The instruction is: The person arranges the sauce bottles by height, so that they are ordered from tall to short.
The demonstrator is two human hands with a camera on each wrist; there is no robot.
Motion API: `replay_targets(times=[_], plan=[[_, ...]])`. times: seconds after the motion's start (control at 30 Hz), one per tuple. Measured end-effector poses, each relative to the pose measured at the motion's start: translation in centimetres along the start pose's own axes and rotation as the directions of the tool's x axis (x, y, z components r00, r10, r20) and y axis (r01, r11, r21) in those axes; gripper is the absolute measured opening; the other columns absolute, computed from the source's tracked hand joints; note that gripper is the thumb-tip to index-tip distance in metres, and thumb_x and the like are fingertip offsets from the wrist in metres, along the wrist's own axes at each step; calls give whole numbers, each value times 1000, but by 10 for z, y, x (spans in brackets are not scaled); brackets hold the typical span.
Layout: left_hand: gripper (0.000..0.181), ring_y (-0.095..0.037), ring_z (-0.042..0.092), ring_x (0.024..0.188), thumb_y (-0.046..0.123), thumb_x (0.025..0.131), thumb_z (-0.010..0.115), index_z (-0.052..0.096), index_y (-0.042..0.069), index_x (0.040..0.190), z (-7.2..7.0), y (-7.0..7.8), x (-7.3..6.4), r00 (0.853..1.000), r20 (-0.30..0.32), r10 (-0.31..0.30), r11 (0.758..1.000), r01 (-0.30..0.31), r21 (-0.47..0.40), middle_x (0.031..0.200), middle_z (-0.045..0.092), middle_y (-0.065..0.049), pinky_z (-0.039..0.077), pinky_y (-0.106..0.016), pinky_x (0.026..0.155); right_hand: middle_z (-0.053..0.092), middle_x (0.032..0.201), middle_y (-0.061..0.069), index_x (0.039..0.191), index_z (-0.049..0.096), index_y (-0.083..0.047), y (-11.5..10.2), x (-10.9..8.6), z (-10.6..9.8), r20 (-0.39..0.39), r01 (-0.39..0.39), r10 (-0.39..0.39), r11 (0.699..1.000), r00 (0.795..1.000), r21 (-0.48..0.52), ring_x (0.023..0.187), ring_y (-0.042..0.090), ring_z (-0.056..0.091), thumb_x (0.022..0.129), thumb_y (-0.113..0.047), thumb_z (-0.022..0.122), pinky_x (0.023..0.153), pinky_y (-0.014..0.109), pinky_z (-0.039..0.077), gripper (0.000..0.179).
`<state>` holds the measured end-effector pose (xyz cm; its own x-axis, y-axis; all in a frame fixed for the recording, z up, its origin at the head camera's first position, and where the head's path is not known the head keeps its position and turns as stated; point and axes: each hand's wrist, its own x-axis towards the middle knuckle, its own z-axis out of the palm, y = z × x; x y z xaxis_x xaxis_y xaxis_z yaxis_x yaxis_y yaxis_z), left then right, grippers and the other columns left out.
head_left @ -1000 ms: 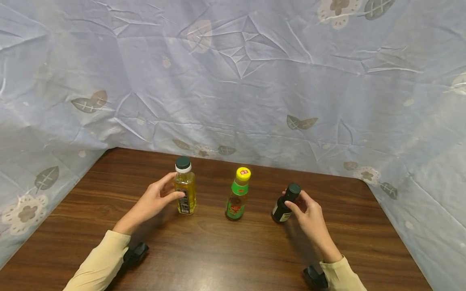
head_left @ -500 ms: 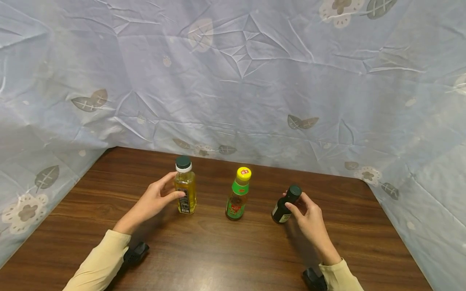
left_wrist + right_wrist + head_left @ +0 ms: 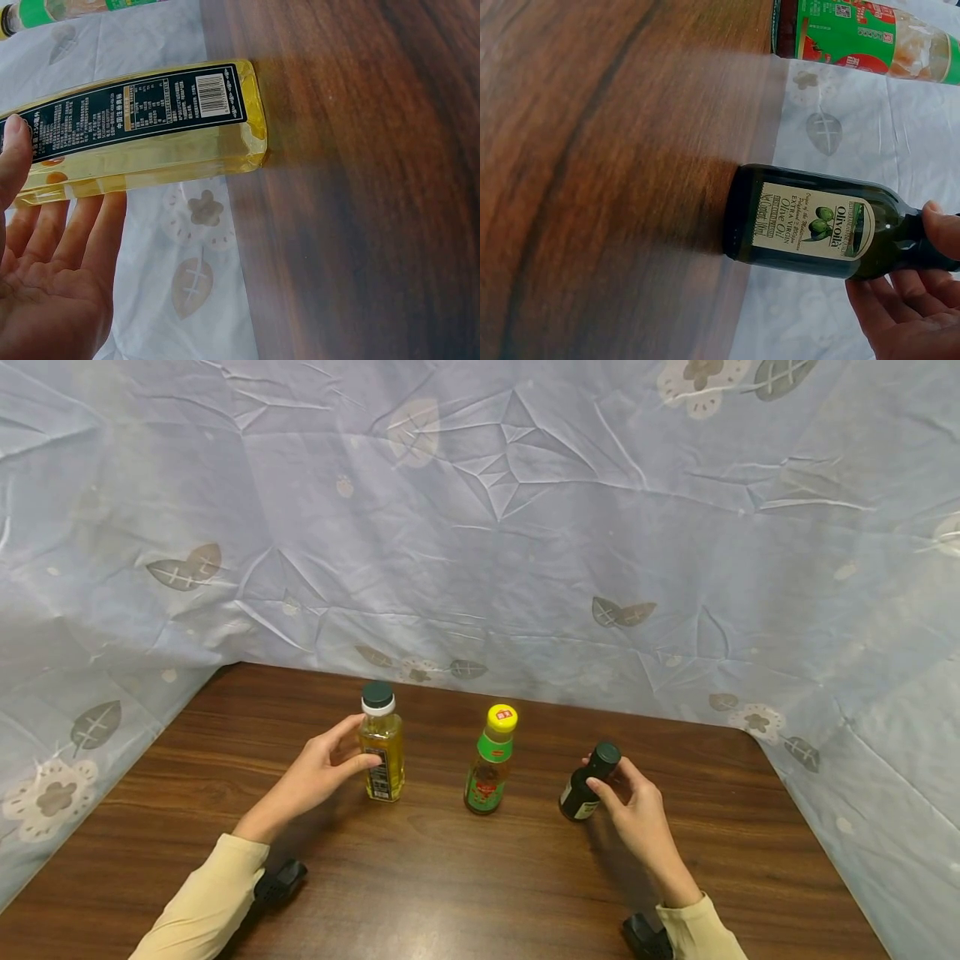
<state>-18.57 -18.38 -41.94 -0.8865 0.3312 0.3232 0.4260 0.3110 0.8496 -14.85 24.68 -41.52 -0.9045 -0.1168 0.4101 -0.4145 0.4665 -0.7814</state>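
My left hand (image 3: 318, 772) holds a clear bottle of yellow oil (image 3: 384, 756) with a dark green cap, thumb on the near face and fingers behind it. In the left wrist view the oil bottle (image 3: 180, 112) shows a black label with a barcode. On the right, my right hand (image 3: 641, 810) grips a small dark olive oil bottle (image 3: 580, 793) by its neck. Its cream label (image 3: 814, 223) reads Olive Oil in the right wrist view. Both bottles stand with their bases at the tabletop. The fingers behind each bottle are partly hidden.
Between the two hands stands a sauce bottle (image 3: 486, 777) with a yellow cap and green label, touched by neither. The brown wooden table (image 3: 450, 877) ends at a pale floral cloth (image 3: 480, 568) hanging behind and at both sides.
The top of the olive oil bottle and my right hand have shifted very slightly towards me. The left hand, its oil bottle and the sauce bottle look unmoved.
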Motion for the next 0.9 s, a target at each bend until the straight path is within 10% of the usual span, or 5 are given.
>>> replay_targets(times=[0.5, 0.77, 0.9], plan=[[56, -33, 57, 120, 10, 93, 69, 45, 4, 143, 1, 2, 2, 1000, 3, -5, 1000, 5, 3, 129, 60, -18, 48, -43, 101, 64, 125, 9, 130, 58, -4, 2, -1, 0, -5, -13, 13, 1000, 1000, -10, 114, 26, 61, 94, -5, 66, 94, 15, 48, 37], [68, -40, 48, 128, 15, 93, 71, 35, 8, 150, 0, 8, -4, 1000, -18, -21, 998, 22, 54, 142, 49, -21, 41, -59, 104, 66, 113, 16, 128, 57, 3, -6, -3, -6, -43, -1, -3, 996, 999, -91, 111, 37, 62, 91, -2, 69, 96, 40, 50, 39], [79, -40, 39, 134, 14, 92, 71, 25, 19, 156, 0, 15, -8, 999, -54, 11, 998, -7, 64, 150, 39, -16, 34, -62, 108, 64, 118, 19, 133, 54, 2, -13, -5, -11, -68, 20, -29, 991, 997, -136, 111, 38, 61, 91, -1, 69, 95, 27, 51, 45]])
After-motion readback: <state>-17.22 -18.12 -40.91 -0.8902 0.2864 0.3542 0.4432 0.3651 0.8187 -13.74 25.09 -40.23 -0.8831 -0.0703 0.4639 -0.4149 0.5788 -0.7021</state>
